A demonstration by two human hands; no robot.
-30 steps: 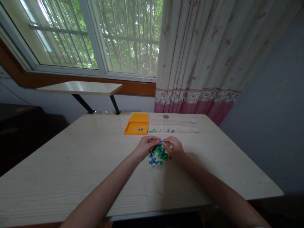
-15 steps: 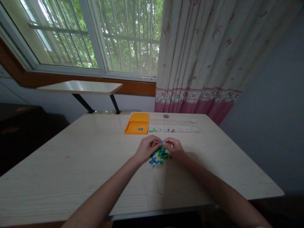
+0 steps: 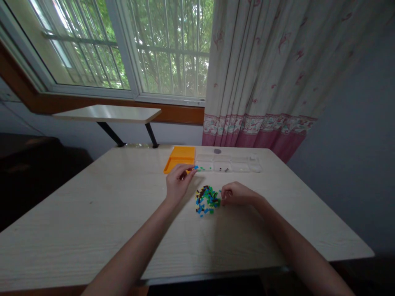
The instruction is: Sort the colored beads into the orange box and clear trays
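My left hand [image 3: 179, 181] pinches a small blue building brick [image 3: 196, 167] between thumb and fingertips, at the front right corner of the open orange box [image 3: 183, 152]. It hides part of that box's inside. A loose pile of small blue, green, yellow and dark bricks [image 3: 212, 197] lies on the table between my hands. At the pile's right edge my right hand [image 3: 239, 193] is closed, its fingers curled together. What those fingers hold, if anything, is hidden.
A clear compartment tray [image 3: 240, 165] stands right of the orange box, with a few green and dark pieces in its front compartments. Behind it lies a grey disc [image 3: 217, 151]. A raised shelf [image 3: 123, 113] on black legs rises at the table's [image 3: 108, 213] back left.
My hands have come apart. The left one has moved forward and left with the blue brick, over toward the orange box; the right has shifted slightly right and uncovered more of the pile.
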